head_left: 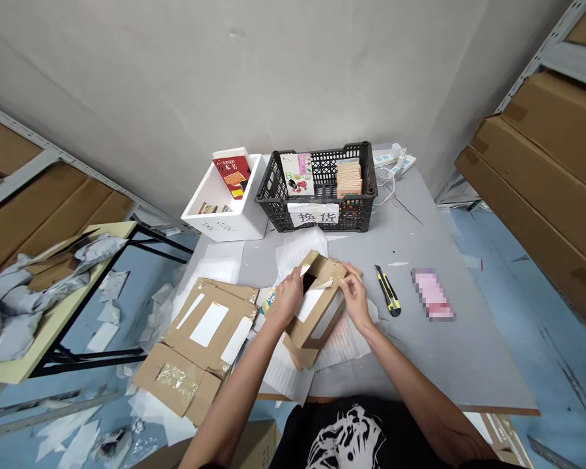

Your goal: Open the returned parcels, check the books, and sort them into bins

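A small brown cardboard box (317, 312) with white labels is tilted in front of me at the table's near side, its far end open. My left hand (288, 296) is closed on the box's left upper edge, most of its fingertips hidden. My right hand (355, 296) pinches the box's right upper edge by a torn flap. Beneath the box lie sheets of white foam wrap (344, 342). A flattened cardboard box (200, 335) with white labels lies to the left, sticking out over the table edge. To the right rests a yellow and black utility knife (387, 290).
At the back stand a white foam box (224, 225) and a black plastic crate (322, 221), both holding books. A power strip (403, 163) with cables lies behind right. A pixelated pink item (433, 294) is at right. Side shelves hold large cartons (542, 176).
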